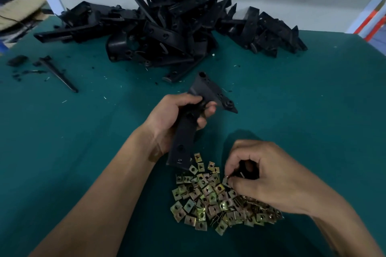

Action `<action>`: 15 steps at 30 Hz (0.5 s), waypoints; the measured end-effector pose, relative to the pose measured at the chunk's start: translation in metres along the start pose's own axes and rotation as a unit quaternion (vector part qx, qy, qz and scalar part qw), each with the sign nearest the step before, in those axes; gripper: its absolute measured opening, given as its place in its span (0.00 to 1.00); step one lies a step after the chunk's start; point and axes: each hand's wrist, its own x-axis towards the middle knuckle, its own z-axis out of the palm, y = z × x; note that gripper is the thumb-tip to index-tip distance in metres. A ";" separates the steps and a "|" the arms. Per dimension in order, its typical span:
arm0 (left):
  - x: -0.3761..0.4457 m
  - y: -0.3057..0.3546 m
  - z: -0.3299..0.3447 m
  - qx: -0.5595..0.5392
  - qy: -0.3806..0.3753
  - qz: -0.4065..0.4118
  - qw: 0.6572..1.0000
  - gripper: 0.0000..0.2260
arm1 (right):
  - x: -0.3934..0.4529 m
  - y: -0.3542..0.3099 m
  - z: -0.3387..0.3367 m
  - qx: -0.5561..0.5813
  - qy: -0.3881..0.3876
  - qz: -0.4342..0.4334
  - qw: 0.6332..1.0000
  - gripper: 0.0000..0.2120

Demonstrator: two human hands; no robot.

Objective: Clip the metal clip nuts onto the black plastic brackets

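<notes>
left hand point(177, 118): fingers wrapped round black bracket point(189, 131)
right hand point(265, 175): fingertips pinched — probably one clip nut, view blurred
clip nut pile point(217, 198): 6 o'clock of bracket
bracket heap point(167, 27): 12 o'clock

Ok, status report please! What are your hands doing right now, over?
Left hand grips one black bracket. Right hand pinching a clip nut at the nut pile. No nut visibly on the bracket yet. Nothing in the way.
</notes>
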 end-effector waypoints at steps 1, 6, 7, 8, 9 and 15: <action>0.000 0.001 0.000 -0.005 -0.002 -0.004 1.000 0.05 | -0.001 0.002 -0.001 0.005 -0.006 -0.010 1.000 0.06; 0.003 0.001 -0.003 0.051 -0.042 0.039 0.997 0.11 | 0.001 0.009 -0.010 0.268 0.027 -0.033 0.962 0.03; 0.003 0.000 -0.003 0.069 -0.053 0.050 0.995 0.10 | 0.004 0.012 -0.011 0.359 0.070 -0.022 0.930 0.03; 0.003 -0.002 -0.003 0.083 -0.059 0.061 0.993 0.08 | 0.008 0.016 -0.012 0.436 0.114 -0.009 0.893 0.04; 0.003 -0.002 -0.003 0.093 -0.061 0.069 0.991 0.07 | 0.014 0.018 -0.013 0.489 0.148 0.000 0.860 0.06; 0.003 -0.004 -0.001 0.149 -0.066 0.088 0.983 0.08 | 0.038 0.013 -0.012 0.416 0.050 0.025 0.908 0.13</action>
